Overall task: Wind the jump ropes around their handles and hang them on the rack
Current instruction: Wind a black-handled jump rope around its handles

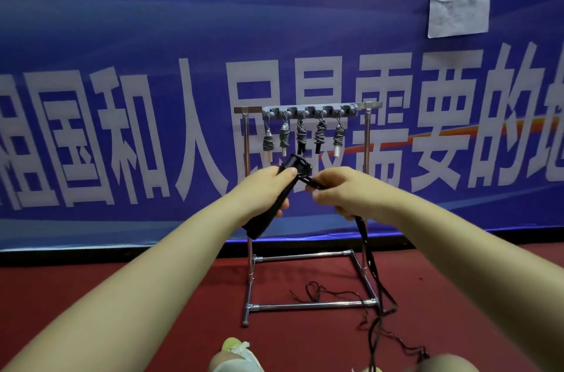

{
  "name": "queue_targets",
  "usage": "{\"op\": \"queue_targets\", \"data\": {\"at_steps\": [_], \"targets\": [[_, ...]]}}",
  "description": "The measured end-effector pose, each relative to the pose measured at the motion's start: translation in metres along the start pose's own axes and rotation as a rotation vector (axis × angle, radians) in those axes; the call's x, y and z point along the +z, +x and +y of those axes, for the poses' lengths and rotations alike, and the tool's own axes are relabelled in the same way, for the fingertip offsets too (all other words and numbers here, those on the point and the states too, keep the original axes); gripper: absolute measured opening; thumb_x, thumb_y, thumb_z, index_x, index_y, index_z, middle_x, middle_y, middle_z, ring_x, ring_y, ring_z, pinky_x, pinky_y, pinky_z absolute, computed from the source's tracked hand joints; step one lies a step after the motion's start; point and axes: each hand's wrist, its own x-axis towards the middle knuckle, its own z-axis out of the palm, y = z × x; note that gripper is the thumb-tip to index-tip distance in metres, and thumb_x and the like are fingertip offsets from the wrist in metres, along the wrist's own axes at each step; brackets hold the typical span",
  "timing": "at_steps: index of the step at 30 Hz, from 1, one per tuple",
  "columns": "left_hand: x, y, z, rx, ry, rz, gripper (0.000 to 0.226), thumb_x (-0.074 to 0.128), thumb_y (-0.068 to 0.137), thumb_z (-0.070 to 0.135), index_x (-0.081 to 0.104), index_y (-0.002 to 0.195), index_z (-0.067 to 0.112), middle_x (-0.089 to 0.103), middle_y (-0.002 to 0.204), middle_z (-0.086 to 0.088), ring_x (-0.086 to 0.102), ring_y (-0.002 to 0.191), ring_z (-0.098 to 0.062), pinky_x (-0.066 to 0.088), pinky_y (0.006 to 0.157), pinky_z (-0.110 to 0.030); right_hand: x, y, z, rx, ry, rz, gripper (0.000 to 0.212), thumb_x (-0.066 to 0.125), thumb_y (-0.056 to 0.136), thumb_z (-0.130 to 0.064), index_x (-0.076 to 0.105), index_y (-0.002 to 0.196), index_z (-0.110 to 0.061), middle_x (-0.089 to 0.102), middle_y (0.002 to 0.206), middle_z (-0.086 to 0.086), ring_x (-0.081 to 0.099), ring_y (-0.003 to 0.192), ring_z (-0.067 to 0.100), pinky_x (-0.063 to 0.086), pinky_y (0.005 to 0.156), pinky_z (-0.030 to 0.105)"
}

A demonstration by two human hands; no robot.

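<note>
- Left hand: clenched round the black handles of a jump rope, thumb on top. Handles run tilted, top end up and right of the fist, bottom end sticking out below it.
- Black rope: leaves the handle tops, runs right into the right hand, no slack in between.
- Right hand: just right of the left, same height, fingers pinching the rope. Rest of the rope drops below this hand and trails loose on the red floor, ending in a tangle near the bottom edge.
- Rack: metal frame standing beyond both hands, in front of the blue banner. Grey hook bar on top.
- Five wound ropes hang on the hooks, just above and behind the hands: white handles on the two left ones and the rightmost, black on the other two.
- Shoe: light-coloured, low and between the forearms.
</note>
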Motion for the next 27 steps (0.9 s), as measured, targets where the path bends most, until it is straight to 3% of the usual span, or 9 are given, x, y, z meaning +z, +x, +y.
{"op": "queue_targets", "data": {"at_steps": [4, 7, 11, 14, 16, 21, 25, 27], "targets": [[0.006, 0.006, -0.005, 0.081, 0.216, 0.048, 0.028, 0.039, 0.097, 0.043, 0.048, 0.086, 0.020, 0.063, 0.077, -0.003, 0.057, 0.062, -0.014, 0.046, 0.062, -0.029, -0.009, 0.000, -0.006, 0.158, -0.152, -0.069, 0.013, 0.055, 0.092, -0.008, 0.062, 0.103, -0.005, 0.047, 0.071, 0.006, 0.048, 0.053, 0.013, 0.054, 0.054, 0.027], [0.010, 0.016, -0.007, 0.089, 0.274, 0.065, 0.027, 0.040, 0.097, 0.043, 0.046, 0.083, 0.021, 0.060, 0.075, -0.004, 0.053, 0.062, -0.016, 0.046, 0.062, -0.032, -0.010, 0.005, -0.007, 0.197, -0.275, -0.084, 0.017, 0.055, 0.093, -0.013, 0.062, 0.107, -0.007, 0.047, 0.076, 0.007, 0.046, 0.061, 0.016, 0.055, 0.058, 0.028], [0.002, 0.031, -0.002, 0.074, 0.364, 0.052, 0.025, 0.039, 0.097, 0.043, 0.044, 0.082, 0.023, 0.059, 0.077, -0.004, 0.052, 0.064, -0.016, 0.043, 0.061, -0.031, -0.021, 0.014, -0.011, 0.089, -0.517, -0.076, 0.020, 0.049, 0.096, -0.020, 0.064, 0.108, -0.012, 0.050, 0.075, 0.007, 0.043, 0.060, 0.018, 0.037, 0.048, 0.025], [-0.006, 0.036, 0.009, 0.090, 0.459, 0.031, 0.026, 0.039, 0.097, 0.043, 0.045, 0.083, 0.022, 0.058, 0.079, -0.005, 0.052, 0.066, -0.017, 0.043, 0.064, -0.032, -0.033, 0.018, -0.019, -0.037, -0.717, -0.027, 0.018, 0.049, 0.097, -0.024, 0.065, 0.093, -0.017, 0.062, 0.078, 0.007, 0.051, 0.062, 0.019, 0.042, 0.055, 0.028], [-0.011, 0.036, 0.014, 0.128, 0.515, -0.001, 0.028, 0.040, 0.097, 0.043, 0.048, 0.085, 0.020, 0.056, 0.078, -0.004, 0.051, 0.066, -0.016, 0.041, 0.063, -0.032, -0.040, 0.019, -0.026, -0.131, -0.812, 0.014, 0.016, 0.051, 0.096, -0.023, 0.067, 0.097, -0.017, 0.067, 0.086, 0.007, 0.059, 0.068, 0.022, 0.050, 0.064, 0.033], [-0.019, 0.016, 0.029, 0.247, 0.548, -0.120, 0.028, 0.041, 0.098, 0.043, 0.053, 0.104, 0.019, 0.057, 0.081, -0.001, 0.051, 0.069, -0.013, 0.042, 0.064, -0.030, -0.061, 0.012, -0.052, -0.333, -0.778, 0.057, 0.008, 0.062, 0.089, -0.020, 0.065, 0.091, -0.027, 0.062, 0.080, -0.008, 0.052, 0.064, 0.007, 0.038, 0.055, 0.015], [-0.015, 0.002, 0.039, 0.297, 0.540, -0.226, 0.019, 0.041, 0.096, 0.050, 0.047, 0.085, 0.035, 0.059, 0.078, 0.005, 0.054, 0.066, -0.009, 0.042, 0.062, -0.025, -0.064, 0.013, -0.062, -0.333, -0.721, -0.056, 0.014, 0.066, 0.086, -0.024, 0.058, 0.076, -0.030, 0.058, 0.073, -0.010, 0.050, 0.062, 0.005, 0.038, 0.056, 0.017], [-0.015, -0.003, 0.041, 0.325, 0.505, -0.263, 0.019, 0.042, 0.096, 0.046, 0.047, 0.083, 0.033, 0.060, 0.077, 0.005, 0.056, 0.066, -0.010, 0.047, 0.068, -0.029, -0.067, 0.017, -0.061, -0.277, -0.591, -0.156, 0.017, 0.065, 0.088, -0.022, 0.056, 0.074, -0.025, 0.053, 0.066, -0.008, 0.043, 0.055, 0.005, 0.036, 0.051, 0.018]]}}
